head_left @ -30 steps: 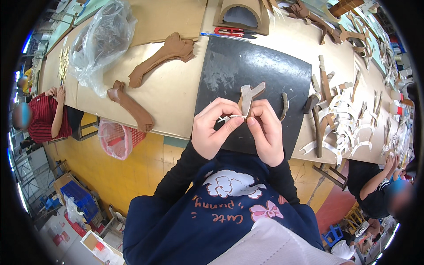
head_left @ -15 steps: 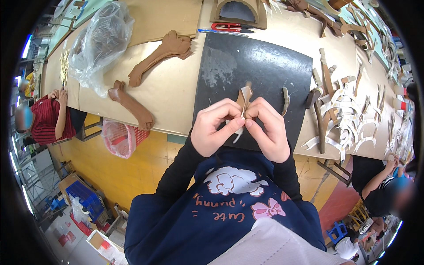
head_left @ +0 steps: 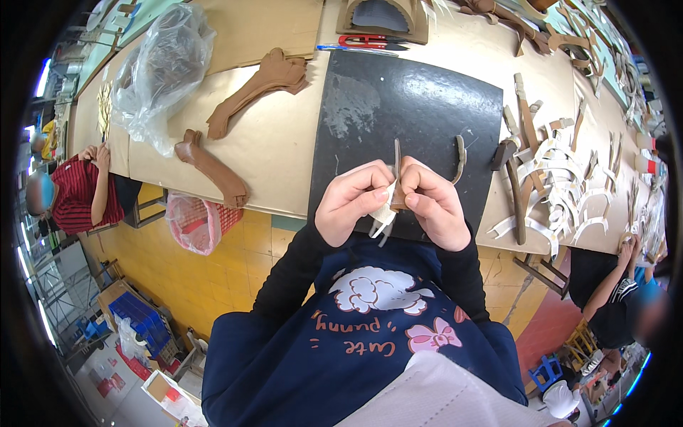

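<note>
Both hands peeling a pale backing strip from a brown strap piece, above the black mat.

Left hand [head_left: 352,203] pinches the pale backing strip [head_left: 384,213]; right hand [head_left: 430,203] grips the brown strap piece [head_left: 396,174]. The strip hangs partly freed, not yet off. Since the earlier frames the piece has turned edge-on, upright.

Open room across the black mat [head_left: 420,99] ahead of both hands, broken only by a curved strip [head_left: 461,158] near its right edge. Crowded to the right by a heap of white and brown strips [head_left: 548,178]; to the left, brown cut pieces [head_left: 213,167] and a plastic bag [head_left: 160,67], with bare board [head_left: 277,142] between.
</note>
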